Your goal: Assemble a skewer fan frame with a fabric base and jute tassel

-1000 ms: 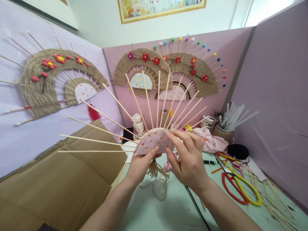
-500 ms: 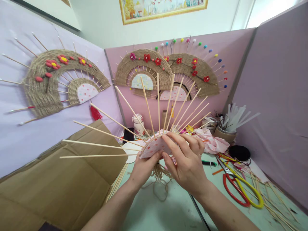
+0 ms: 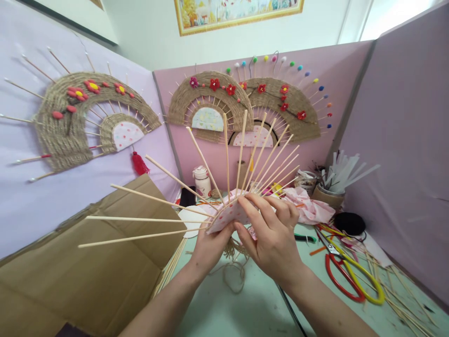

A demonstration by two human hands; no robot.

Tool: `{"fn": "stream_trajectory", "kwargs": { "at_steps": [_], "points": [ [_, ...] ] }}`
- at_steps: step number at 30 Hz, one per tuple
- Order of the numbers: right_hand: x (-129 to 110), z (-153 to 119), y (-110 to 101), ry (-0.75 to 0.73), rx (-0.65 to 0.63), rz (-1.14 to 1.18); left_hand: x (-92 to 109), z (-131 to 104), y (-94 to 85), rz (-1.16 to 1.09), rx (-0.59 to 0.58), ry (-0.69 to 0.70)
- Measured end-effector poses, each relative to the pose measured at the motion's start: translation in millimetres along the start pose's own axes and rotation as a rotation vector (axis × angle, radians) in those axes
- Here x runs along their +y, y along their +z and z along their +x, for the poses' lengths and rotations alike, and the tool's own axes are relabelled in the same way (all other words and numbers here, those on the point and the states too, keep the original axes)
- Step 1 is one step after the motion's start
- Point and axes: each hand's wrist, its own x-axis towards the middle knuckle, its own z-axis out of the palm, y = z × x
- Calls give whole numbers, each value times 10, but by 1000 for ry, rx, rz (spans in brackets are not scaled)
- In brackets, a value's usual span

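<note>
Between my hands, above the table, is a fan frame (image 3: 224, 218): a half-round base covered in white cloth with pink dots, with several thin wooden sticks (image 3: 150, 203) spreading from its curved edge. My left hand (image 3: 210, 245) grips the base at its lower left, thumb on the front, other fingers hidden behind. My right hand (image 3: 271, 224) holds the right part, fingertips at the upper edge and thumb near the lower edge. Below the base, loose jute twine (image 3: 234, 276) with a frayed bunch lies on the table.
Scissors (image 3: 345, 271) with red and yellow handles lie at right, near a black round object (image 3: 349, 223) and scattered sticks. Folded cardboard (image 3: 87, 262) takes up the left. A white bottle (image 3: 201, 182) stands behind. Finished woven fans (image 3: 210, 98) hang on the partitions.
The fan frame has turned slightly counterclockwise and tilted: its left sticks now point lower and its upper sticks have shifted right. Both hands keep their hold.
</note>
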Motion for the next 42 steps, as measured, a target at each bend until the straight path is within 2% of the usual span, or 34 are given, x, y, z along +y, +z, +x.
{"fn": "stream_trajectory", "kwargs": {
  "at_steps": [18,21,25,27,29,35,42],
  "points": [
    [-6,2,-11,42,-46,41,-52,6,6,-3,40,9],
    [48,-2,-16,124,-68,191,-71,19,-6,-6,11,-50],
    [152,-4,-29,326,-82,490,-133,54,-22,-77,2,-170],
    [186,0,-34,370,-59,531,-172,71,-29,-149,1,-181],
    [195,6,-37,320,-34,470,-199,78,-35,-202,-14,-170],
    [138,31,-25,-30,-59,295,-156,50,-28,-134,-21,-144],
    [98,54,-9,-162,-122,297,-118,37,-18,21,32,-85]
  ]
}}
